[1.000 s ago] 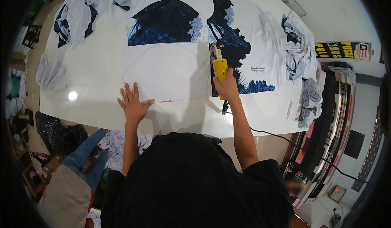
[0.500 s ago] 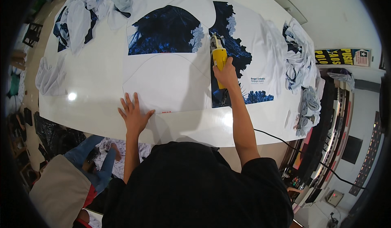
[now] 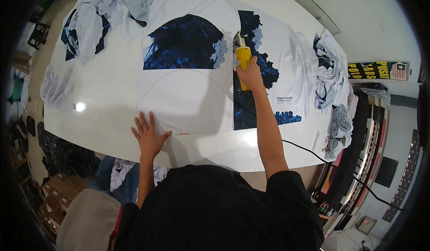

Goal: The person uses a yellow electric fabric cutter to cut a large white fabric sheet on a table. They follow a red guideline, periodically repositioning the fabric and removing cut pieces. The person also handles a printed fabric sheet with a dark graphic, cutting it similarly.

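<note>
My right hand (image 3: pixel 250 75) is closed round the yellow body of a handheld electric fabric cutter (image 3: pixel 243 59). Its metal cutting head lies at the seam between a white panel and a dark-blue printed panel (image 3: pixel 244 114). My left hand (image 3: pixel 151 137) rests flat with spread fingers on the near left corner of the white fabric panel (image 3: pixel 188 101), which carries thin curved outlines. Beyond that panel lies a dome-shaped dark-blue print (image 3: pixel 183 42) on white cloth. The blade's contact with the cloth is too small to make out.
Crumpled white and blue fabric (image 3: pixel 96 22) lies at the far left, with more bunched cloth (image 3: pixel 329 63) along the right edge of the white table (image 3: pixel 103 132). A black cord (image 3: pixel 309 152) runs off to the right. Another person (image 3: pixel 87 219) is close at my lower left.
The cutter in my right hand has slid farther away along the seam. My left hand stays on the same spot of cloth. The view has tilted slightly, and the other person has shifted nearer.
</note>
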Tool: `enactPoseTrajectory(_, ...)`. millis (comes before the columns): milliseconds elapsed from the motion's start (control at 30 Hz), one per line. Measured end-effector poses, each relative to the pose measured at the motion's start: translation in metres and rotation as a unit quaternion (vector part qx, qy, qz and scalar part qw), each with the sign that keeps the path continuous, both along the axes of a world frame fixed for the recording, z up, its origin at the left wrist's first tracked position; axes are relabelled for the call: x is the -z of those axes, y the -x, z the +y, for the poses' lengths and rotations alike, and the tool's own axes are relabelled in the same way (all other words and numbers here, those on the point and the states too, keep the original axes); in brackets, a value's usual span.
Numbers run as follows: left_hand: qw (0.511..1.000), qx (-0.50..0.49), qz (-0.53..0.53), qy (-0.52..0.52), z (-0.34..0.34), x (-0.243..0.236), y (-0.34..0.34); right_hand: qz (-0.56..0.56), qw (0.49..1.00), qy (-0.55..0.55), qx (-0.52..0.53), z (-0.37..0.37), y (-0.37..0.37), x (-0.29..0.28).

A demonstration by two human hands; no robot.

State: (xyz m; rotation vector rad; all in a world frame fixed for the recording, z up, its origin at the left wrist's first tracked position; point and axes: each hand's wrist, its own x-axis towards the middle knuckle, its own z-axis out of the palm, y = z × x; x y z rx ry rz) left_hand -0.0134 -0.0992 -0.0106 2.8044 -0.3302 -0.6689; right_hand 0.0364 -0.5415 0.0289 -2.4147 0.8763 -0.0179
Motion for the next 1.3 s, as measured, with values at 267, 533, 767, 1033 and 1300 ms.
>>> enactPoseTrajectory(267,1.000,0.001,0.009,-0.013,-0.001,-0.002,-0.001,0.001,1.000,-0.006,0.006,-0.018,-0.039,-0.001)
enactPoseTrajectory(533,1.000,-0.006,0.021,-0.001,-0.001,-0.004,-0.002,-0.017,0.999,0.028,-0.021,-0.065,-0.112,0.013)
enactPoseTrajectory(767,1.000,-0.003,0.023,0.002,0.000,-0.005,-0.001,-0.018,0.999,0.043,-0.023,-0.109,-0.205,0.026)
enactPoseTrajectory(1033,0.998,-0.036,0.042,-0.010,0.008,-0.009,-0.001,-0.082,0.995,0.047,0.006,-0.145,-0.261,0.056)
enactPoseTrajectory(1300,0.980,-0.092,0.049,-0.172,0.113,-0.032,-0.021,-0.231,0.970,-0.022,0.077,-0.130,-0.092,0.047)
